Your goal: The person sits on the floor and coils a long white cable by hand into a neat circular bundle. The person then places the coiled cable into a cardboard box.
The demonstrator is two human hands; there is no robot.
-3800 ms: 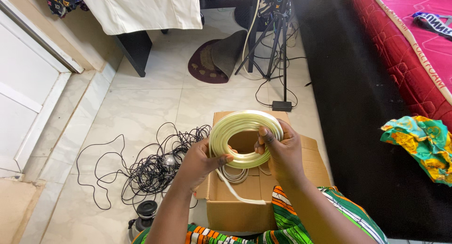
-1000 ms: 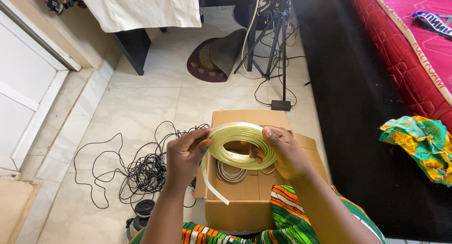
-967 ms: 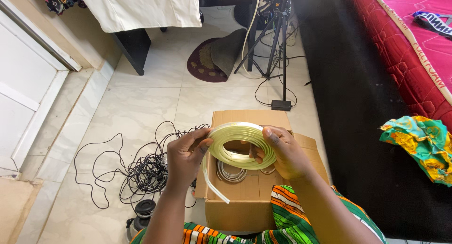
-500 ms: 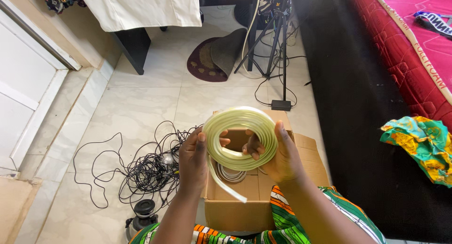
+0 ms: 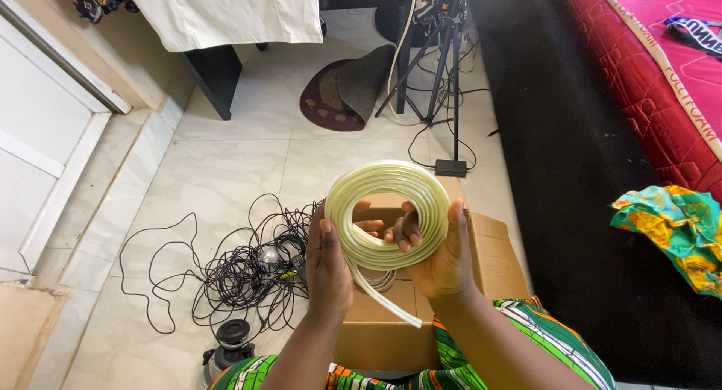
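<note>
So a coil of pale yellow tubing (image 5: 387,209) was held up in front of the chest, gripped on both sides. The left hand (image 5: 329,266) was wrapped around the coil's left edge, thumb on the front and fingers (image 5: 367,226) curled in through the middle. The right hand (image 5: 440,258) was clamped on the right edge the same way, with its fingertips poking through the centre hole. Both hands were closed on the coil, nothing loose about it.

One loose end of the tubing (image 5: 387,303) was left hanging down from the bottom of the coil, slanting toward the lower right, across the front of the cardboard box (image 5: 481,262). The box was sat open on the floor right under the coil, and a bit of another pale coil (image 5: 382,279) could be made out inside it, mostly hidden behind the hands.

To the left of the box, a messy tangle of thin black cable (image 5: 241,273) was spread over the tiled floor (image 5: 226,164), and a small black round gadget (image 5: 229,343) was parked just below it. Further back, a black tripod stand (image 5: 444,66) and a dark round mat (image 5: 335,97) could be seen. On the right, a bright patterned cloth (image 5: 669,228) was lying near the red mattress (image 5: 647,66).
</note>
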